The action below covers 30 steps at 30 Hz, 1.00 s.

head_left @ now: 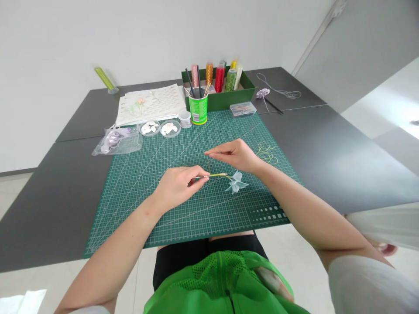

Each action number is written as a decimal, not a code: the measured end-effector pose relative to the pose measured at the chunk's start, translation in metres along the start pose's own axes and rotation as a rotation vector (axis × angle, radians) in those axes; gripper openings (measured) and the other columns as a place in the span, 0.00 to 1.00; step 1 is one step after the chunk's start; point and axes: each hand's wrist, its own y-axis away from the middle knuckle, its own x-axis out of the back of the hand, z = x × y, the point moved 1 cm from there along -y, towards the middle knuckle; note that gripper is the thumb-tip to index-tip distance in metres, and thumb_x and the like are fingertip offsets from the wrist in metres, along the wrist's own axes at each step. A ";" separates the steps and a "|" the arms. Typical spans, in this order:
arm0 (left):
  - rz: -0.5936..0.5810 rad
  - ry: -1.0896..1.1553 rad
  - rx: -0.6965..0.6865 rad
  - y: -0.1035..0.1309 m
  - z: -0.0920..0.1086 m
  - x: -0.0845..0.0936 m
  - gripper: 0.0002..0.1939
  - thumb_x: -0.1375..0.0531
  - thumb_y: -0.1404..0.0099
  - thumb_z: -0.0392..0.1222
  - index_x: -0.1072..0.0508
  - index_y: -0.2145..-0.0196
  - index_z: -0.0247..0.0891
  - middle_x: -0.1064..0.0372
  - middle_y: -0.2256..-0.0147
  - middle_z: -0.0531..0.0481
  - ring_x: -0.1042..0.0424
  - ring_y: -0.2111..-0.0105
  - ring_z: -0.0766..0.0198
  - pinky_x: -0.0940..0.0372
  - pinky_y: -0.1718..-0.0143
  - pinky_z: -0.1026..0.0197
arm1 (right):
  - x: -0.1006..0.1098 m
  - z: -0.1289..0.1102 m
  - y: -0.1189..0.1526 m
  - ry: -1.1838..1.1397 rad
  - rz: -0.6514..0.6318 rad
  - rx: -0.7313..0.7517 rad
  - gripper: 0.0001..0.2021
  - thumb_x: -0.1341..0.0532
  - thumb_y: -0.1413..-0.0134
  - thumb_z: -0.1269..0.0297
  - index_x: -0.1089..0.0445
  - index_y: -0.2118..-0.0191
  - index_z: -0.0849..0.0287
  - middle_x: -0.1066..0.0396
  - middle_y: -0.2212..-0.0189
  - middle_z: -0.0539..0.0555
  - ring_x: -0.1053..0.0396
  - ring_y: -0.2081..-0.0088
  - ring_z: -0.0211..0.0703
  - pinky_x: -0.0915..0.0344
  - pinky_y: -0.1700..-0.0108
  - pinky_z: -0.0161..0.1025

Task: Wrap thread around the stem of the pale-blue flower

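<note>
Between thumb and fingertips, my left hand [180, 185] pinches a thin flower stem [218, 175] wrapped in yellow-green. At the stem's right end a pale blue flower [236, 183] hangs over the green cutting mat [170, 226]. Above and to the right of the stem is my right hand [234, 154], its fingertips pressed together and pointing left. Anything between those fingertips is too small to make out. Loose yellow-green thread [266, 152] lies on the mat behind my right wrist.
A green cup [198, 109] with tools stands before a dark green box [216, 101] of thread spools. White petals fill two round dishes [149, 127]. Farther left are a plastic bag [119, 141] and paper sheets [163, 104]. A clear case [242, 109] and purple flower [262, 93] lie right.
</note>
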 end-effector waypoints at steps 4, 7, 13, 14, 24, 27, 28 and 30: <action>0.121 0.080 0.126 0.001 0.002 0.002 0.06 0.37 0.29 0.44 0.20 0.61 0.43 0.21 0.71 0.56 0.26 0.75 0.68 0.36 0.71 0.66 | -0.002 0.011 -0.003 -0.035 -0.101 -0.036 0.16 0.34 0.40 0.52 0.16 0.58 0.60 0.18 0.66 0.57 0.28 0.69 0.40 0.35 0.69 0.36; 0.247 0.213 0.296 0.000 0.001 0.002 0.11 0.36 0.31 0.47 0.19 0.54 0.43 0.18 0.65 0.51 0.21 0.69 0.63 0.30 0.66 0.64 | -0.002 0.015 -0.003 -0.035 -0.170 -0.040 0.16 0.33 0.41 0.51 0.17 0.62 0.60 0.19 0.69 0.56 0.28 0.69 0.40 0.34 0.69 0.36; 0.339 0.524 0.475 -0.007 -0.009 0.001 0.15 0.35 0.34 0.47 0.17 0.53 0.39 0.18 0.67 0.47 0.30 0.78 0.68 0.34 0.76 0.65 | 0.003 0.008 -0.001 -0.009 -0.276 -0.035 0.15 0.35 0.38 0.54 0.17 0.58 0.60 0.23 0.74 0.51 0.40 0.77 0.33 0.45 0.74 0.34; 0.341 0.574 0.486 -0.008 -0.011 0.000 0.14 0.34 0.34 0.47 0.16 0.55 0.39 0.18 0.67 0.47 0.33 0.80 0.70 0.36 0.77 0.65 | 0.004 0.006 -0.001 -0.013 -0.307 -0.043 0.15 0.36 0.38 0.55 0.18 0.58 0.61 0.24 0.75 0.50 0.42 0.78 0.32 0.47 0.74 0.34; 0.381 0.806 0.631 -0.012 -0.018 0.009 0.15 0.30 0.41 0.49 0.15 0.60 0.38 0.20 0.68 0.44 0.40 0.81 0.73 0.49 0.82 0.67 | -0.003 0.019 -0.007 -0.175 -0.108 -0.271 0.12 0.42 0.34 0.52 0.39 0.61 0.55 0.43 0.79 0.43 0.45 0.77 0.36 0.44 0.73 0.36; 0.362 0.831 0.652 -0.012 -0.017 0.010 0.15 0.30 0.42 0.49 0.15 0.60 0.38 0.20 0.68 0.44 0.39 0.81 0.73 0.50 0.82 0.67 | -0.006 0.022 -0.005 0.191 0.204 -0.254 0.06 0.43 0.37 0.62 0.42 0.61 0.55 0.32 0.67 0.54 0.32 0.64 0.47 0.34 0.59 0.48; 0.357 0.837 0.655 -0.012 -0.017 0.010 0.15 0.29 0.42 0.49 0.15 0.60 0.38 0.20 0.68 0.44 0.39 0.81 0.73 0.50 0.82 0.67 | -0.007 0.021 -0.004 0.329 0.293 -0.241 0.04 0.44 0.39 0.66 0.40 0.59 0.56 0.30 0.62 0.58 0.31 0.58 0.52 0.35 0.53 0.53; 0.352 0.837 0.657 -0.012 -0.017 0.010 0.16 0.29 0.42 0.49 0.15 0.60 0.38 0.20 0.67 0.44 0.39 0.81 0.73 0.50 0.82 0.67 | -0.009 0.016 -0.001 0.497 0.396 -0.204 0.12 0.47 0.41 0.72 0.37 0.52 0.58 0.30 0.51 0.65 0.33 0.47 0.59 0.39 0.44 0.63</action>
